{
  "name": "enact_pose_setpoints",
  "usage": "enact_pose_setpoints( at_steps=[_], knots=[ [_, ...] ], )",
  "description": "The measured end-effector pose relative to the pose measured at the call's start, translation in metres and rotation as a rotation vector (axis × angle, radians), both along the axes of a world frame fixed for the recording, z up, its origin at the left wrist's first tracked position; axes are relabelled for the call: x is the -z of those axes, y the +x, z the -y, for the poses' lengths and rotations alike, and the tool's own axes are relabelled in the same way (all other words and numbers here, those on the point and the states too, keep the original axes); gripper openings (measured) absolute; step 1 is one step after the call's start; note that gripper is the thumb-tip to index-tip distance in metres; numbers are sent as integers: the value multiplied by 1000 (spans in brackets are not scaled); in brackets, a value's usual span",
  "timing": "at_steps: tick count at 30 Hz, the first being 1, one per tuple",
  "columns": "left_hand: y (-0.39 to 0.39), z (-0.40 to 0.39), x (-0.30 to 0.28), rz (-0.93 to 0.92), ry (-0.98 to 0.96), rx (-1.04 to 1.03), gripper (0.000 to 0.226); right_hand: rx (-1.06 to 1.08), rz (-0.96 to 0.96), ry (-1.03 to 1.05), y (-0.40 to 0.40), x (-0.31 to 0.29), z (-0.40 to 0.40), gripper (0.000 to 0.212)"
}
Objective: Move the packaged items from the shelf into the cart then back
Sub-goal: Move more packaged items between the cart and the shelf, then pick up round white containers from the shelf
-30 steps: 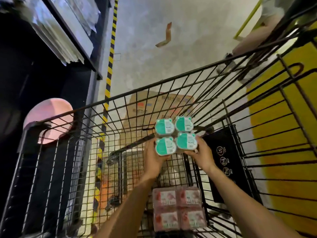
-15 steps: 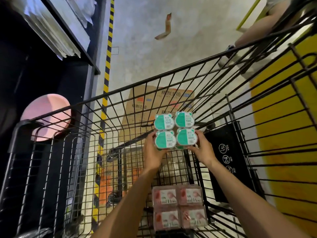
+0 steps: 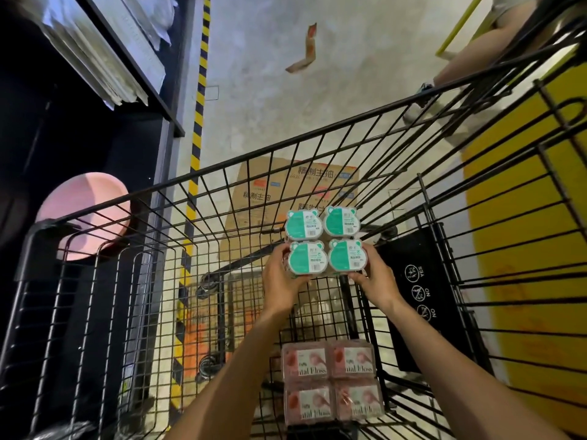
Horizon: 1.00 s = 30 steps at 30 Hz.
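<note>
A green and white pack of bear-shaped boxes [image 3: 324,242] is held inside the black wire cart [image 3: 286,144], above its floor. My left hand [image 3: 281,281] grips the pack's left lower edge. My right hand [image 3: 374,277] grips its right lower edge. A pink pack of dental floss boxes [image 3: 330,381] lies on the cart floor, nearer to me than the green pack. The dark shelf [image 3: 139,58] with clear-wrapped items stands at the upper left.
A brown cardboard box [image 3: 279,185] lies on the floor beyond the cart's front wall. A pink round thing [image 3: 82,211] sits at the left by the cart's corner. Yellow-black striped tape [image 3: 200,90] runs along the floor. Another person's leg [image 3: 460,65] shows at the upper right.
Both hands with the green pack have moved slightly farther forward and down inside the cart. The pink floss pack has stayed in place.
</note>
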<state>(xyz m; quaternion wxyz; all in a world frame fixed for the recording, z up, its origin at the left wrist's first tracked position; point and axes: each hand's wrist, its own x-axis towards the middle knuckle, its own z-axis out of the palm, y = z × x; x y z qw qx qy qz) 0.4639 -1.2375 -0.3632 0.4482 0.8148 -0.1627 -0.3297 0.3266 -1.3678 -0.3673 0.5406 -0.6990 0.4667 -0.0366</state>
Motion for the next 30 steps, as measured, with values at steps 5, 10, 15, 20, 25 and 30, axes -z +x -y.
enact_pose_setpoints(
  at_steps=[5,10,15,20,25,30],
  knots=[
    [0,-2,-9,19,26,49,80,13,-56,-23,2,-10,-2,77],
    [0,-13,-37,104,92,84,91,-38,-77,-174,0,-38,-10,75],
    [-7,-46,-94,209,96,55,72,-238,-12,-327,6,-90,-32,63],
    [-21,-103,-155,471,113,-40,44,-507,95,-390,25,-163,-80,52],
    [-64,-188,-219,555,97,-336,46,-769,300,-458,22,-232,-145,47],
    [-153,-280,-275,630,142,-648,50,-994,519,-423,-13,-284,-220,56]
  ],
)
